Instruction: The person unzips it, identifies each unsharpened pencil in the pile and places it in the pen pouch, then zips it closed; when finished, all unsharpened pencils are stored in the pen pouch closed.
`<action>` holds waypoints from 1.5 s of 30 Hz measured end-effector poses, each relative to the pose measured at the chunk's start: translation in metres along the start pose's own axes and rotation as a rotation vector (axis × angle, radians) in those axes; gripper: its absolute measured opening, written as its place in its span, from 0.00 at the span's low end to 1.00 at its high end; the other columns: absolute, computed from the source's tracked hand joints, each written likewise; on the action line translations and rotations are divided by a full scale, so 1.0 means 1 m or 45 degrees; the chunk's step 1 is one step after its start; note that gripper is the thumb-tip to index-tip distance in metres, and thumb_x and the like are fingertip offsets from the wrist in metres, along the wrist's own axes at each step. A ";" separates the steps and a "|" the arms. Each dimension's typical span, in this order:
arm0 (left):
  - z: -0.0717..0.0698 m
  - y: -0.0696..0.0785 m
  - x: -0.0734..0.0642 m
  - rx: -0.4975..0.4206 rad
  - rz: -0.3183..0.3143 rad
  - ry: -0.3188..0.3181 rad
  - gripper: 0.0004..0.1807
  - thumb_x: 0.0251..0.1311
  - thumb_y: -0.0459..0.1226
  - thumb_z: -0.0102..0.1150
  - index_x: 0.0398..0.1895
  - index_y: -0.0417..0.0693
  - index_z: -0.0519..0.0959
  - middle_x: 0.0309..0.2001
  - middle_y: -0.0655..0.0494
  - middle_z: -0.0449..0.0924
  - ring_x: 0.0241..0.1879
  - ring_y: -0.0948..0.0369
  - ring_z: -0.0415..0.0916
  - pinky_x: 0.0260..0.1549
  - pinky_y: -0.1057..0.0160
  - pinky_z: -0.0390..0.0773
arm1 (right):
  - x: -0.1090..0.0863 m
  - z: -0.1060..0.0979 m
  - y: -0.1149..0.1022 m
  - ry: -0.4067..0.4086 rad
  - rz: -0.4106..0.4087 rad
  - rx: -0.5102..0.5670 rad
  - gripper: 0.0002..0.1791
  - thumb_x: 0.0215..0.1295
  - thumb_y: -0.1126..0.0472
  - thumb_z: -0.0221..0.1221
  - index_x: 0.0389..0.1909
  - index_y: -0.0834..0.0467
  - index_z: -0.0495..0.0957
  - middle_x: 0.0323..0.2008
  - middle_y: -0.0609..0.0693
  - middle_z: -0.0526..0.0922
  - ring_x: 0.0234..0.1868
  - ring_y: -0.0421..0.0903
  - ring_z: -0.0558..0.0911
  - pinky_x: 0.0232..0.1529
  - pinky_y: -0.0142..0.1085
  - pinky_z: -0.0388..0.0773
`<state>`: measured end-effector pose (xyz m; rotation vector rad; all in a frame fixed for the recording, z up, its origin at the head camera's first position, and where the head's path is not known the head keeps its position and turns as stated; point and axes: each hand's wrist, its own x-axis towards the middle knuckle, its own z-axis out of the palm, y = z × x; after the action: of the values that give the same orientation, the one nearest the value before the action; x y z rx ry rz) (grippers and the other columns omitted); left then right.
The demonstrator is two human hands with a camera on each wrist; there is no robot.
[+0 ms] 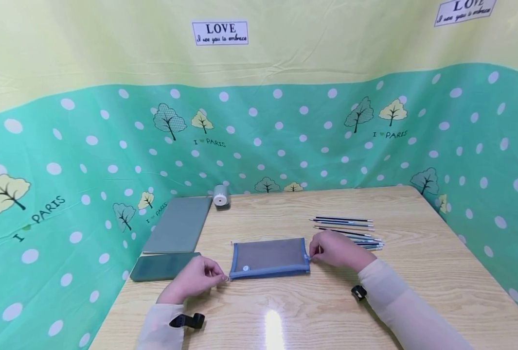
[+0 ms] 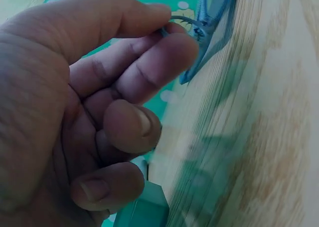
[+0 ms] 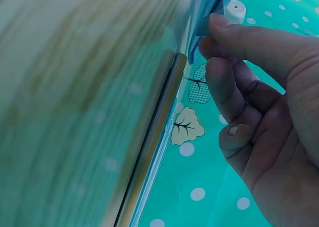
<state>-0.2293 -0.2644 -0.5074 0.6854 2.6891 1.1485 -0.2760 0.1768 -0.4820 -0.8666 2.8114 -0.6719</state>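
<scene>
A dark mesh zip pouch (image 1: pixel 267 255) with blue edging lies flat on the wooden table between the two hands. At its near left corner, my left hand (image 1: pixel 199 277) pinches a thin loop (image 2: pixel 182 18) between thumb and index finger; the other fingers curl loosely in the left wrist view. My right hand (image 1: pixel 335 250) pinches a small blue tab (image 3: pixel 203 26) at the pouch's right edge with thumb and forefinger. Several pencils (image 1: pixel 344 223) lie in a loose group just beyond the right hand, which partly covers some of them.
To the left lie a flat grey-green board (image 1: pixel 177 226) and a dark green flat case (image 1: pixel 160 267), its corner partly behind the left hand. A small white cylinder (image 1: pixel 221 197) with a hole stands at the back edge. A polka-dot curtain (image 1: pixel 280 141) hangs behind the table.
</scene>
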 end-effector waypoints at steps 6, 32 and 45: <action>0.000 0.003 -0.002 -0.005 -0.029 -0.061 0.06 0.63 0.41 0.73 0.29 0.53 0.89 0.25 0.63 0.84 0.20 0.67 0.73 0.19 0.67 0.73 | -0.001 0.001 0.002 0.003 -0.036 -0.006 0.11 0.60 0.66 0.74 0.28 0.45 0.88 0.31 0.35 0.83 0.32 0.34 0.79 0.36 0.34 0.80; 0.020 0.013 0.014 -0.048 0.028 0.090 0.05 0.64 0.37 0.72 0.35 0.60 0.86 0.28 0.66 0.80 0.19 0.67 0.70 0.19 0.66 0.75 | -0.004 -0.015 0.009 0.064 0.083 0.082 0.05 0.67 0.65 0.70 0.38 0.51 0.88 0.34 0.37 0.82 0.34 0.37 0.79 0.37 0.36 0.80; 0.031 0.023 0.021 0.072 0.134 0.212 0.10 0.58 0.34 0.77 0.41 0.56 0.87 0.52 0.61 0.82 0.57 0.55 0.78 0.59 0.45 0.77 | -0.011 -0.041 0.031 0.201 0.139 0.121 0.04 0.69 0.62 0.69 0.43 0.55 0.89 0.33 0.40 0.84 0.34 0.40 0.80 0.36 0.39 0.80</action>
<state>-0.2308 -0.2206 -0.5115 0.7818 2.8641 1.2092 -0.2926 0.2217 -0.4593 -0.6657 2.9100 -0.8853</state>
